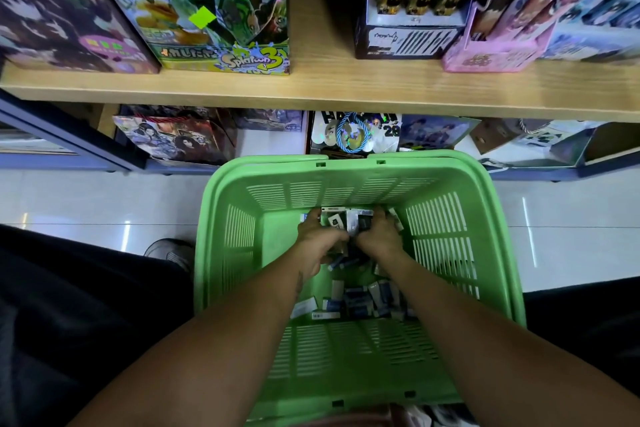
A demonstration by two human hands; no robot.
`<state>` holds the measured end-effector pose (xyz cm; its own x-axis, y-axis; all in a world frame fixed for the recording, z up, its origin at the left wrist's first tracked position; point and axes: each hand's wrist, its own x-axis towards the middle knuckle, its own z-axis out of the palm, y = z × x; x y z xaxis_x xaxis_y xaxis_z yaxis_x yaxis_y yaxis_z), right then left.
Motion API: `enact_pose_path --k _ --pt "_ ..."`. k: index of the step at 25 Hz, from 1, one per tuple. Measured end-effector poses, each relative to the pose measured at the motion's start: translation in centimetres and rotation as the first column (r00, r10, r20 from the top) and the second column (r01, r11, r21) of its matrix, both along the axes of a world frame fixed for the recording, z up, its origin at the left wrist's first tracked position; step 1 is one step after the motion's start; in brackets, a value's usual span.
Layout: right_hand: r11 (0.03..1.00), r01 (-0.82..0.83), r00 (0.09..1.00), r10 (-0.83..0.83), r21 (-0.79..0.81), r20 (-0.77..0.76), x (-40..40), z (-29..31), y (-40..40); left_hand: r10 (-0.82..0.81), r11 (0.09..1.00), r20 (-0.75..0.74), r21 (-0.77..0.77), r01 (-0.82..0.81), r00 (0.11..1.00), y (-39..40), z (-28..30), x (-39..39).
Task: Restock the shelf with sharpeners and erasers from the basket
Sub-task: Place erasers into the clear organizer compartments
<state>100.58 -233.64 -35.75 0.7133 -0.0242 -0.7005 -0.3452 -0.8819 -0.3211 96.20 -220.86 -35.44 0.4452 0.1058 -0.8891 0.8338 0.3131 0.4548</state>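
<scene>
A green plastic basket point(450, 236) stands on the floor below me. Both my arms reach down into it. My left hand point(317, 236) and my right hand point(379, 234) are side by side at the far end of the basket floor, fingers curled round a bunch of small packaged erasers and sharpeners point(348, 220) held between them. Several more small dark and white packets point(360, 300) lie loose on the basket floor nearer to me. A wooden shelf point(329, 87) runs across above the basket.
Printed boxes stand on the wooden shelf, among them a Splatoon 3 box point(221, 10) and a pink box point(491, 55). A lower shelf holds gift bags point(180, 139). Pale glossy floor tiles point(86, 198) lie either side of the basket. My dark trouser legs flank it.
</scene>
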Motion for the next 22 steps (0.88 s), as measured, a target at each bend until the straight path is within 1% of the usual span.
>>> enact_pose_path --k 2,7,9,11,13,15,18,20,22 --pt "0.997 0.002 0.999 0.001 0.071 -0.048 -0.2 -0.1 -0.2 0.040 0.999 0.006 -0.034 -0.040 0.999 0.1 0.0 -0.1" --pt "0.982 -0.032 0.991 0.055 0.187 -0.119 -0.5 -0.8 -0.9 0.001 1.000 0.005 0.005 -0.001 1.000 0.5 0.2 -0.5" --pt "0.966 0.021 0.984 0.026 0.258 -0.178 -0.2 0.3 -1.0 -0.007 1.000 0.028 -0.004 0.007 1.000 0.5 -0.1 -0.7" --pt "0.926 0.094 0.968 0.001 0.366 -0.252 -0.1 1.3 -0.8 -0.017 1.000 0.055 -0.010 0.017 0.998 0.5 -0.3 -1.1" --pt "0.888 0.144 0.953 -0.006 0.437 -0.303 -0.8 2.0 -0.1 0.011 1.000 0.095 -0.008 -0.010 0.995 0.3 -0.4 -1.5" --pt "0.857 0.190 0.950 -0.037 0.479 -0.310 -1.5 2.1 0.5 0.049 0.999 0.111 -0.014 -0.048 0.993 0.2 -0.4 -1.7" --pt "0.801 0.301 0.921 -0.103 0.517 -0.376 -2.0 2.0 -0.3 0.037 0.999 0.125 -0.022 -0.034 0.991 0.3 -0.7 -2.1" --pt "0.759 0.359 0.890 -0.103 0.544 -0.444 -1.8 2.2 -0.9 0.030 0.999 0.157 -0.035 -0.025 0.987 0.7 -0.6 -2.4" --pt "0.716 0.403 0.862 -0.087 0.570 -0.499 -1.7 2.7 -0.9 -0.009 1.000 0.169 -0.015 0.012 0.986 1.3 -0.4 -2.6"
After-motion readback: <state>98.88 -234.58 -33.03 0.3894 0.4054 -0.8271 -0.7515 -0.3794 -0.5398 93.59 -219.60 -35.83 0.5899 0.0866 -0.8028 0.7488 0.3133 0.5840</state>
